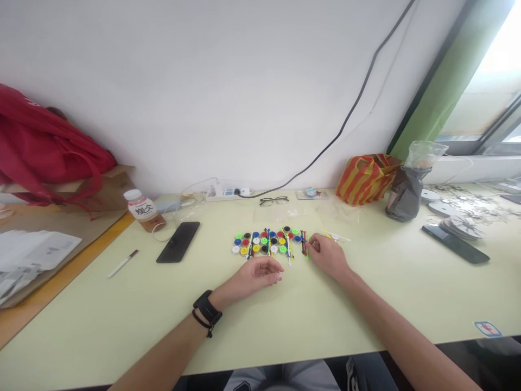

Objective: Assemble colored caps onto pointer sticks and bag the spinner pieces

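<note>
Several small round coloured caps [264, 242] lie in rows on the pale green table [285, 320], with thin coloured sticks [290, 251] laid among them. My right hand [328, 255] rests at the right end of the rows, its fingertips pinched on a red and a green stick [305, 248]. My left hand [260, 271] lies on the table just in front of the caps, fingers loosely curled, with nothing visible in it. A black watch and a band sit on my left wrist.
A black phone [178, 241], a bottle [143, 209] and a white pen [122, 264] lie left. Glasses [274, 201] and a power strip [228, 192] sit by the wall. A striped bag [366, 178], a grey pouch [405, 193] and another phone [455, 243] are right.
</note>
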### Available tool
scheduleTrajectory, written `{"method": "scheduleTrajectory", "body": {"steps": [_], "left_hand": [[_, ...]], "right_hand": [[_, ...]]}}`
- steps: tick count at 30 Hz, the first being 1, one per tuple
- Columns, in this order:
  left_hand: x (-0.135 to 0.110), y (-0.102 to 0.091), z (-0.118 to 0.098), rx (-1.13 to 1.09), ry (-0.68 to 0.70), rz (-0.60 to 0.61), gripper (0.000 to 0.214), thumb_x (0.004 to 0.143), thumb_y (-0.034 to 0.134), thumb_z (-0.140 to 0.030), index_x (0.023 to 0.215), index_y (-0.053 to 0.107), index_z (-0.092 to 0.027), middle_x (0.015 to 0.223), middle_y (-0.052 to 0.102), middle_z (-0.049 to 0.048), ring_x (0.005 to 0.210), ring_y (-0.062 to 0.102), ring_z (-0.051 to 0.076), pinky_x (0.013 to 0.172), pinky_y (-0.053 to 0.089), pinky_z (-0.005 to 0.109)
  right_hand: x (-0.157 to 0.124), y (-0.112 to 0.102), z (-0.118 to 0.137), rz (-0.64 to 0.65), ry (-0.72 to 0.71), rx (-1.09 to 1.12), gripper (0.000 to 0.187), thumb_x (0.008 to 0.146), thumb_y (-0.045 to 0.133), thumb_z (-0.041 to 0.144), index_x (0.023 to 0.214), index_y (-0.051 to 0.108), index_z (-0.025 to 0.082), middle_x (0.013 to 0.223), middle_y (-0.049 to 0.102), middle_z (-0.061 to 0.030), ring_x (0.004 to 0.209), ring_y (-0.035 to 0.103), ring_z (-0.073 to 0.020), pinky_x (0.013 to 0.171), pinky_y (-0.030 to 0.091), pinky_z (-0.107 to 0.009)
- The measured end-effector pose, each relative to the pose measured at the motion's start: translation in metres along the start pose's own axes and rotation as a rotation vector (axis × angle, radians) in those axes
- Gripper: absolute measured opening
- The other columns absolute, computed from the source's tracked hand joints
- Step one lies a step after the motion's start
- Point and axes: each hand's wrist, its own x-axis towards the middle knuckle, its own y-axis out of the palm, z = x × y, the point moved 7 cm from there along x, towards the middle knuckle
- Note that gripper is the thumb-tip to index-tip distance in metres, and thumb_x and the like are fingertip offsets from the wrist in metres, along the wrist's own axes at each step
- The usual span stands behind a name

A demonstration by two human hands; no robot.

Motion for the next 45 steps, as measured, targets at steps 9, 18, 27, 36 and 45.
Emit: {"method": "scheduleTrajectory", "body": {"steps": [9,18,27,36,45], "left_hand": [[-0.001,0.001,-0.002,0.007,0.005,0.003,0.036,0.088,0.080,-0.048,0.104,0.074,-0.017,0.098,0.071,0.0086,0.094,0.065,0.020,0.087,0.052,0.033],[-0.001,0.001,-0.004,0.019,0.012,0.011,0.037,0.087,0.081,-0.050,0.102,0.074,-0.017,0.099,0.071,0.0084,0.093,0.065,0.020,0.087,0.052,0.033],[-0.001,0.001,-0.004,0.019,0.004,0.009,0.035,0.087,0.081,-0.048,0.103,0.074,-0.017,0.100,0.070,0.0083,0.095,0.065,0.020,0.089,0.052,0.033],[-0.001,0.001,0.000,0.023,0.009,0.031,0.031,0.090,0.079,-0.044,0.105,0.073,-0.018,0.102,0.069,0.0074,0.098,0.064,0.020,0.093,0.051,0.033],[0.000,0.003,-0.001,0.030,0.010,0.048,0.029,0.092,0.078,-0.042,0.106,0.072,-0.017,0.105,0.069,0.0077,0.100,0.064,0.019,0.096,0.050,0.034]], "right_hand": [[0.007,-0.011,-0.009,-0.110,-0.023,0.287,0.026,0.097,0.047,0.045,0.087,0.056,0.023,0.078,0.064,-0.0029,0.065,0.054,-0.0184,0.061,0.041,-0.031],[0.010,-0.017,-0.009,-0.152,-0.112,0.387,0.038,0.100,0.041,0.041,0.124,0.062,0.020,0.095,0.065,-0.0087,0.085,0.061,-0.0230,0.076,0.049,-0.037],[-0.008,0.002,0.032,0.033,-0.291,0.088,0.032,0.102,0.046,0.033,0.128,0.063,0.024,0.111,0.068,-0.0082,0.094,0.066,-0.0232,0.079,0.049,-0.034],[-0.004,0.017,0.043,0.043,-0.363,-0.162,0.046,0.101,0.052,0.032,0.147,0.055,0.027,0.112,0.063,-0.0084,0.088,0.066,-0.0211,0.069,0.043,-0.030],[0.002,0.003,0.032,-0.060,-0.330,0.159,0.029,0.106,0.040,0.031,0.114,0.067,0.023,0.101,0.063,-0.0057,0.083,0.064,-0.0195,0.074,0.049,-0.033]]}}
